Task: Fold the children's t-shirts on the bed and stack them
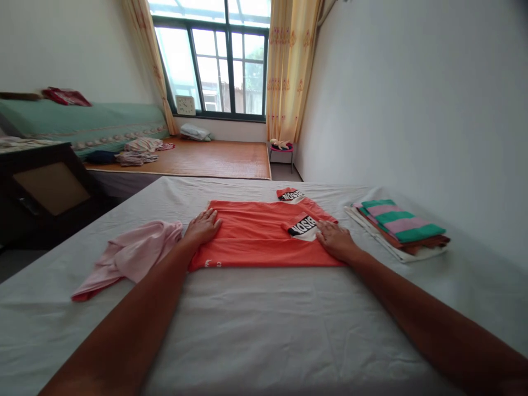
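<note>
An orange T-shirt [251,231] lies partly folded on the white sheet [264,324], its lower edge running straight towards me. Both sleeves, with black and white lettered panels, rest near its right end. My left hand [203,226] presses flat on the shirt's left end, fingers stretched out. On the right, my right hand [336,239] lies flat over the shirt by the nearer sleeve panel, fingers extended. Beside my left forearm is a crumpled pink garment [136,250].
A stack of folded clothes [402,223], green and pink striped on top, sits at the right near the wall [412,99]. Beyond is a bed with a brown mat [218,157] and loose clothes. A dark cabinet [49,192] stands left; a small stool [281,148] is by the curtain.
</note>
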The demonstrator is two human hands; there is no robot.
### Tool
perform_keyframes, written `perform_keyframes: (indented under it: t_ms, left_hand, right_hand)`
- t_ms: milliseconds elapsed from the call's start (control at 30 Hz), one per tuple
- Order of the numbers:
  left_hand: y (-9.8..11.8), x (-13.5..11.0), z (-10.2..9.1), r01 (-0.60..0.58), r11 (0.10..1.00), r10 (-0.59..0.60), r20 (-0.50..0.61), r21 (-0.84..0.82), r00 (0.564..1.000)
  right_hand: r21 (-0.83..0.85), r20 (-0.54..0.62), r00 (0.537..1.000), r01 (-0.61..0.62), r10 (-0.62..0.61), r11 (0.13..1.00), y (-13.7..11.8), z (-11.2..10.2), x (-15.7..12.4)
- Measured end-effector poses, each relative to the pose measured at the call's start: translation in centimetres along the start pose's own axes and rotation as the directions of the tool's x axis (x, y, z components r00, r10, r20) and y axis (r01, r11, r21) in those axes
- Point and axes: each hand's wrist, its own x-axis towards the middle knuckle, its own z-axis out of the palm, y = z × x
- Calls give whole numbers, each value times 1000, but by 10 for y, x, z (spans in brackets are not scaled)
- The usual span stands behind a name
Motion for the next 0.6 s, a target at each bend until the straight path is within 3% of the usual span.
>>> perform_keyframes:
  t_ms: [100, 200, 267, 367, 500, 600]
  left_hand:
    - [0, 2, 0, -4, 1000, 4, 4, -6, 1000]
    - [-3, 2, 0, -25, 1000, 25, -8, -8, 1000]
    - [-5, 1, 1, -27, 1000, 27, -17, -12, 999]
    - [-6, 0, 2, -30, 999, 29, -30, -16, 999]
    - [-5, 0, 2, -21, 1000, 20, -26, -13, 999]
    - [-4, -1, 0, -6, 1000, 5, -21, -21, 1000]
  right_hand:
    - [11, -51, 984, 171, -170, 985, -25, -9, 21]
    - [105, 4, 945, 326, -328, 940, -37, -7, 56]
    - [149, 107, 953, 267, -284, 952, -28, 0, 77]
    - [94, 206, 974, 76, -94, 993, 8, 10, 93]
    - [25, 200, 979, -35, 30, 999, 56, 13, 95]
    - [14, 178, 983, -45, 42, 999, 57, 10, 102]
